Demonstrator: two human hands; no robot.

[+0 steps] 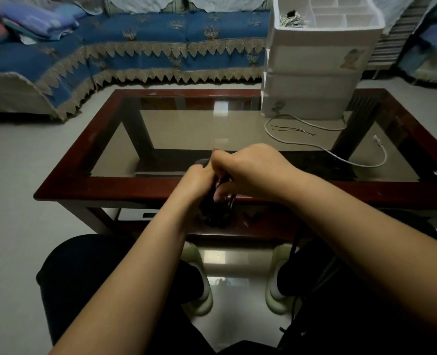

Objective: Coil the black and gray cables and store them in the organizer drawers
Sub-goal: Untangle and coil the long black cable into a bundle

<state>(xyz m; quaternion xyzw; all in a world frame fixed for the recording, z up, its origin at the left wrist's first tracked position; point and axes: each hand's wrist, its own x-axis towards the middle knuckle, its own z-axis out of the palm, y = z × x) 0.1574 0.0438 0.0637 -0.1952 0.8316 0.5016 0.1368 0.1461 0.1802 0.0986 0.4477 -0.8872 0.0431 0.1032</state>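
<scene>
Gripping tight at the centre of the view, both hands are locked onto the bundled black cable (pixel 216 201), which is held above the near edge of the dark red wood-framed glass coffee table (pixel 104 187). The left hand (pixel 195 184) is curled around the bundle from the nine o'clock side, and the right hand (pixel 248 170) is closed over it from two o'clock, fingertips tucked down onto the coils. A loose black strand is seen trailing down at five o'clock past the knee, toward the floor. Over at two o'clock on the glass, the thin gray cable with a white plug end (pixel 340 156) is laid out uncoiled in a wandering curve, well apart from the hands. Just beyond it, at one o'clock, the tall white plastic organizer with stacked drawers (pixel 312 80) is stood on the far right corner of the table, its top tray divided into compartments, and a pale coiled cord is seen in the left one. A blue patterned sofa cover with a tan zigzag fringe (pixel 135 47) is spread across twelve o'clock.
</scene>
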